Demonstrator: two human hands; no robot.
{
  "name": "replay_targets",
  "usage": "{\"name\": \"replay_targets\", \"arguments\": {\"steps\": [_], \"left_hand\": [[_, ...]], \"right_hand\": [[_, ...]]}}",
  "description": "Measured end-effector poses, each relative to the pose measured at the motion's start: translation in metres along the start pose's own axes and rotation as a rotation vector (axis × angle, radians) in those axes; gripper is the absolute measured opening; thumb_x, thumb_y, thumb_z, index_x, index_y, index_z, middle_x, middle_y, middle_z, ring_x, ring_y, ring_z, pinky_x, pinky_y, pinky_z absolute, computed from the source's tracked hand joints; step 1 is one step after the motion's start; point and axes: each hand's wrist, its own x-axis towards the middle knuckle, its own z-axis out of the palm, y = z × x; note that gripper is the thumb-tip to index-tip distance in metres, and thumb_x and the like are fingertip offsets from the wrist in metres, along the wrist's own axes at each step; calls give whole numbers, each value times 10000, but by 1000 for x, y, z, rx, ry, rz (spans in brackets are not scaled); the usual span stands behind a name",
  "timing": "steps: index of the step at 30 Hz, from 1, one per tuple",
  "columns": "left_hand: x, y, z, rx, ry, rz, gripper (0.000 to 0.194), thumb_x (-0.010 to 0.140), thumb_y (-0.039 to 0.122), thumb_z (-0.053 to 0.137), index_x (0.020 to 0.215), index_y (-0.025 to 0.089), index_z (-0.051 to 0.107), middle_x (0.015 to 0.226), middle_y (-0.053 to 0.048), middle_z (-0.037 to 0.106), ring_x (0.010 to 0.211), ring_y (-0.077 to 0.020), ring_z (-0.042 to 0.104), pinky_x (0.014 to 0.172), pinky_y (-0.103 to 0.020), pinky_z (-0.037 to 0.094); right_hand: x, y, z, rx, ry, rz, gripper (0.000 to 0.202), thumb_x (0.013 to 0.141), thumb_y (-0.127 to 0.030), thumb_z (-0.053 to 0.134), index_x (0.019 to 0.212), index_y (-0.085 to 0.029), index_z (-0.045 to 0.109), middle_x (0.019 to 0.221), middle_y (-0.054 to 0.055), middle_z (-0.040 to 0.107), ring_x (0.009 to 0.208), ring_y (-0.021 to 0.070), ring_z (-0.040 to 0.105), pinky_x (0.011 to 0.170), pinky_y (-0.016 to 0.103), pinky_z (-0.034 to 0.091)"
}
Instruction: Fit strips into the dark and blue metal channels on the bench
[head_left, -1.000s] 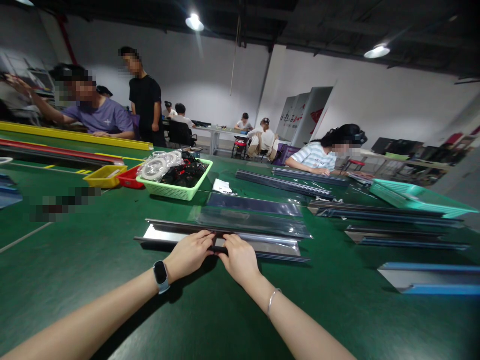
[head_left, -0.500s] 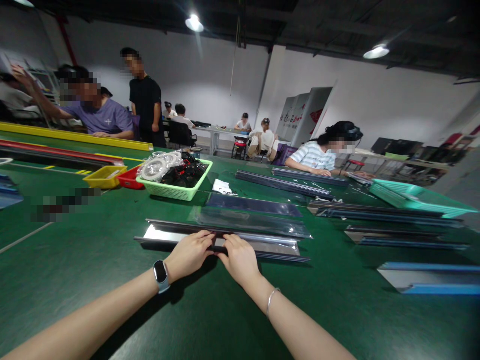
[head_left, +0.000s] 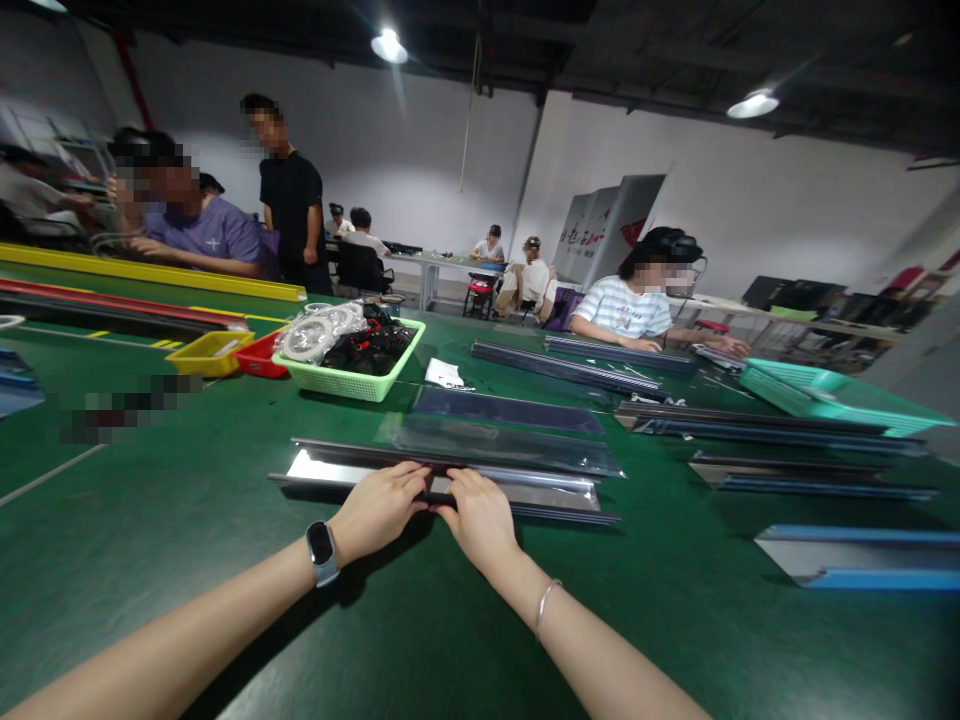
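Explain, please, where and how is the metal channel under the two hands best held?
I would grip both raised long walls of the metal channel near mid-length, coming from above on the near side: it lies open side up, and a clear strip lies close beyond its far side.

You've got bare green tabletop [head_left: 712,600] this side of the metal channel [head_left: 551,495]; just beyond it a clear sheet [head_left: 502,445] lies flat, the light-green basket [head_left: 341,385] stands forward-left, and a blue-edged profile [head_left: 862,555] bars your right.
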Motion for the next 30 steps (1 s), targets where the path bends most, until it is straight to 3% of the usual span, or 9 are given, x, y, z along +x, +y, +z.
{"name": "replay_targets", "arguments": {"steps": [16, 30], "left_hand": [[1, 2, -4, -24, -35, -26, 204, 852, 229, 511, 1016, 149, 604, 1130, -79, 616, 1123, -208, 507, 958, -327, 431], [4, -1, -6, -61, -72, -67, 307, 831, 228, 535, 1126, 152, 569, 1119, -78, 618, 1100, -207, 522, 960, -314, 415]], "right_hand": [[0, 1, 1, 7, 5, 2, 243, 739, -289, 686, 929, -148, 630, 1108, 82, 628, 1039, 219, 540, 913, 334, 404], [0, 2, -1, 6, -12, -2, 295, 754, -329, 668, 986, -154, 616, 1121, 85, 621, 1051, 221, 537, 907, 339, 406]]}}
